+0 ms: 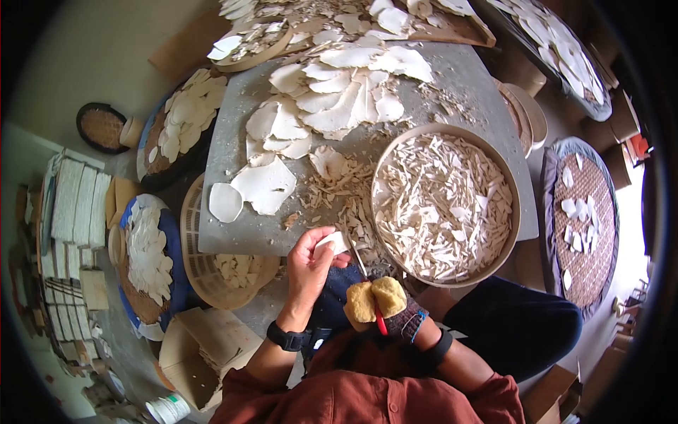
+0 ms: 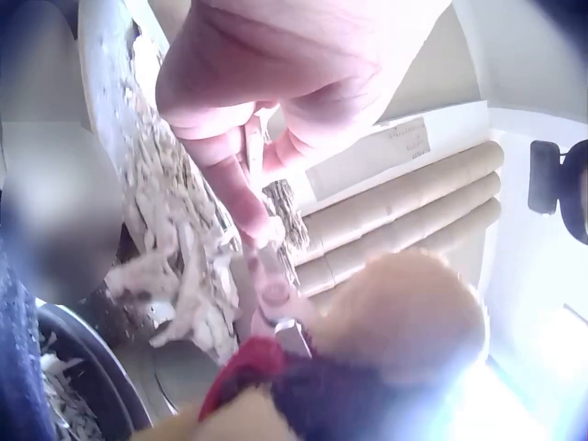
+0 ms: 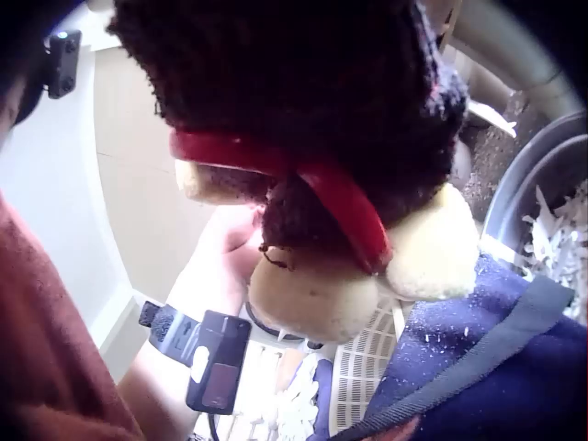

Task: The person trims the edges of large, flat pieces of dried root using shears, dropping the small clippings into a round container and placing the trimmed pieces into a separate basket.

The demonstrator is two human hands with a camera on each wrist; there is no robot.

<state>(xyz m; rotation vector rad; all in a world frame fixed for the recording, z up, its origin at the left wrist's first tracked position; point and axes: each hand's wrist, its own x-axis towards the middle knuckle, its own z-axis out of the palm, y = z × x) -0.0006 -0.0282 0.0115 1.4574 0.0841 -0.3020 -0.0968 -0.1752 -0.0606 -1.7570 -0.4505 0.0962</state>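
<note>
The left hand pinches a small white flat piece between thumb and fingers, near the table's front edge. Just right of it, the right hand, in a dark knitted glove with yellow foam pads, grips scissors with red handles. Their metal blades point up beside the white piece. From the left wrist view, the left hand holds the piece edge-on above the scissors' pivot. Whether the blades touch the piece is unclear.
A round tray of white slivers stands right on the grey table. Broad white sheets lie behind, with brown scraps between. Left are a plastic basket and cardboard box; woven trays stand on both sides.
</note>
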